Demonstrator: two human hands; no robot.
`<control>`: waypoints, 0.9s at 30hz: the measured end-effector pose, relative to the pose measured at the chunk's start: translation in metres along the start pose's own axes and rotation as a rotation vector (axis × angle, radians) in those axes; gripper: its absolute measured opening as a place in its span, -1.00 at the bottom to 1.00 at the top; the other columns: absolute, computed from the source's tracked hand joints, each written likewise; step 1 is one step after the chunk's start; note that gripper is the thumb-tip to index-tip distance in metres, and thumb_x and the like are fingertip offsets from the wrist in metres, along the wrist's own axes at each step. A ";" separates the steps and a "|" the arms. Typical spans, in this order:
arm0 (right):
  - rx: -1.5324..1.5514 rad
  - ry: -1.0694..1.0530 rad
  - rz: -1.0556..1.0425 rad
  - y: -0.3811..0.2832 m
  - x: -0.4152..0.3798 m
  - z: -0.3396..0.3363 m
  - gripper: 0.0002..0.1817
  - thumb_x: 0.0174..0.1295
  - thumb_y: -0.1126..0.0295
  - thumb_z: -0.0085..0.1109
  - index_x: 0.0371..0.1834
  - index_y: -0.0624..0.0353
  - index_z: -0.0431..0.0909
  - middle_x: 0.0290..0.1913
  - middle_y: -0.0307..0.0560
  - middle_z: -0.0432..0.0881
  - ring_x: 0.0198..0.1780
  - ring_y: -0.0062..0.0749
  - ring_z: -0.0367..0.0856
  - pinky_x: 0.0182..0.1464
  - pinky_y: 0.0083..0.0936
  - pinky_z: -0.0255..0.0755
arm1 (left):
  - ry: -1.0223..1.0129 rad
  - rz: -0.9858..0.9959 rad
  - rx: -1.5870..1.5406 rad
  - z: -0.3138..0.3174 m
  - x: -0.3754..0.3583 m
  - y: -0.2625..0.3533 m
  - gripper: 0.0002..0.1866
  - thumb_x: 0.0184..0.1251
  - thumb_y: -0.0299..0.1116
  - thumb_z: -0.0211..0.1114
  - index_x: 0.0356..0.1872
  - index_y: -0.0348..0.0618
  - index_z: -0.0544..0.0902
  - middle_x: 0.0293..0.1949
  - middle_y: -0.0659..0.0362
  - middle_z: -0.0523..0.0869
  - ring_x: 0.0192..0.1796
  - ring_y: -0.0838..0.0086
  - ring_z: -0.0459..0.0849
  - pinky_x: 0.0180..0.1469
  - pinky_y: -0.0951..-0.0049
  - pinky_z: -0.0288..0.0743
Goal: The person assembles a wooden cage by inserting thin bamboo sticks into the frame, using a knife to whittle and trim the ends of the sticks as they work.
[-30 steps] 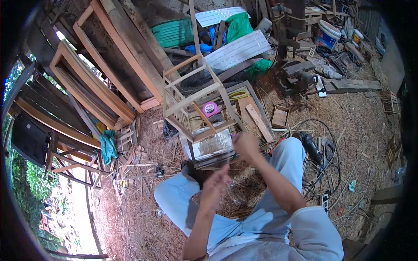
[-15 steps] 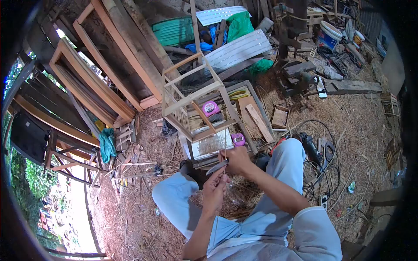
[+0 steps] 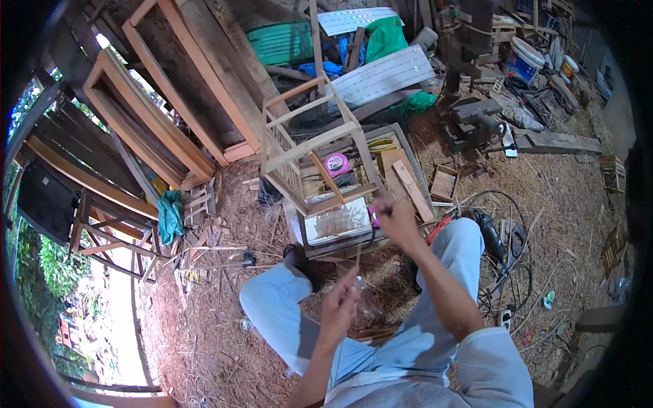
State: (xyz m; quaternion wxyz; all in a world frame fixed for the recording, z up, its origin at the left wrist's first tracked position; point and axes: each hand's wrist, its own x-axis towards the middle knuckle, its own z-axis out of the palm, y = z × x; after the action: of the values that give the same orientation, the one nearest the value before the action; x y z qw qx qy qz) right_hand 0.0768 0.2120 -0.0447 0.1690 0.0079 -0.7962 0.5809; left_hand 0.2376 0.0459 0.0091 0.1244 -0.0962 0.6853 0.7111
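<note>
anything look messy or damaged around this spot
Yes: shavings litter the floor around the person's legs, strewn loose rather than gathered up. The white board beyond the left hand has a brown patch, as if worn or dirty; which, I cannot tell.

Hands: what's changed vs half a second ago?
The right hand has moved forward and rightward, away from the left hand, carrying the knife, now blurred. No new grasp or release shows. Left hand still grips the thin strip; the wooden frame stays put. The view has shifted slightly.
</note>
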 end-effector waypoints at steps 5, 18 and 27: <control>-0.066 -0.200 -0.119 -0.013 -0.034 0.027 -0.83 0.06 0.31 0.21 -0.54 0.17 0.55 -0.53 0.16 0.58 -0.51 0.06 0.57 -0.45 -0.18 0.42 | -0.022 -0.048 -0.155 -0.017 0.025 0.026 -0.68 0.44 -0.35 0.01 0.18 -0.08 0.41 -0.46 0.37 0.31 -0.56 0.78 0.22 -0.60 0.75 0.12; -0.089 -0.152 -0.146 -0.019 -0.023 0.007 -0.70 -0.09 0.19 0.32 -0.67 0.20 0.53 -0.72 0.02 0.44 -0.66 -0.26 0.40 -0.55 -0.33 0.28 | -0.106 0.092 -0.193 -0.011 0.049 0.033 -0.68 0.44 -0.29 0.03 0.16 -0.04 0.37 -0.46 0.35 0.34 -0.58 0.75 0.18 -0.60 0.74 0.05; -0.452 -0.260 -0.315 -0.011 -0.040 0.027 -0.87 -0.21 0.29 0.34 -0.56 0.01 0.64 -0.64 -0.05 0.57 -0.57 -0.12 0.59 -0.47 -0.27 0.47 | -0.130 -0.062 -0.242 0.004 0.051 0.011 -0.57 0.43 -0.33 0.05 0.29 -0.05 0.32 -0.44 0.34 0.36 -0.56 0.75 0.19 -0.58 0.73 0.04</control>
State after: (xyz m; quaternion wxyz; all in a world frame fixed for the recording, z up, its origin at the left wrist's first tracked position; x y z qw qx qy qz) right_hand 0.1096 0.1763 -0.0523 0.1510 0.1679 -0.9092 0.3497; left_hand 0.1858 0.0515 0.0045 0.1779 -0.0856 0.5817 0.7891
